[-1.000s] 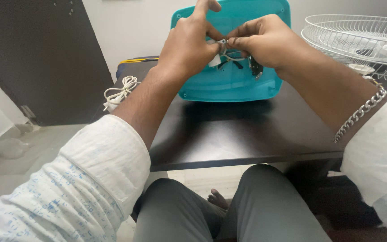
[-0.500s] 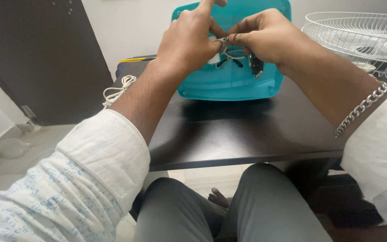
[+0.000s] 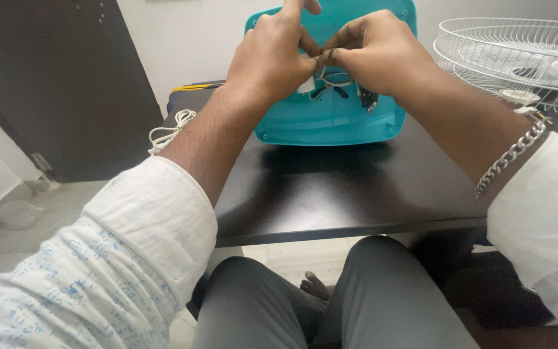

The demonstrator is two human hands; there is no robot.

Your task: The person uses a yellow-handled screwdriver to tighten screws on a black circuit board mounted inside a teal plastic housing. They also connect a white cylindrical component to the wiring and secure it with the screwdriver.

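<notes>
The person sits at a dark, glossy wooden table (image 3: 356,194) with both arms stretched forward. The left hand (image 3: 271,57) and the right hand (image 3: 382,52) meet fingertip to fingertip above a turquoise plastic housing with rounded corners (image 3: 330,126), which lies flat on the far part of the table. Both hands pinch narrowly on a thin pale wire (image 3: 330,81) that rises from the housing's inside; the left forefinger points upward while the thumb and other fingers close on the wire. A small white connector block (image 3: 306,85) hangs just under the left thumb, and a dark metal part (image 3: 366,98) sits in the housing below the right hand. A silver chain bracelet (image 3: 511,152) circles the right wrist. A white wire fan guard (image 3: 518,55) rests to the right, and a coiled white cord (image 3: 169,129) lies at the table's left edge.
</notes>
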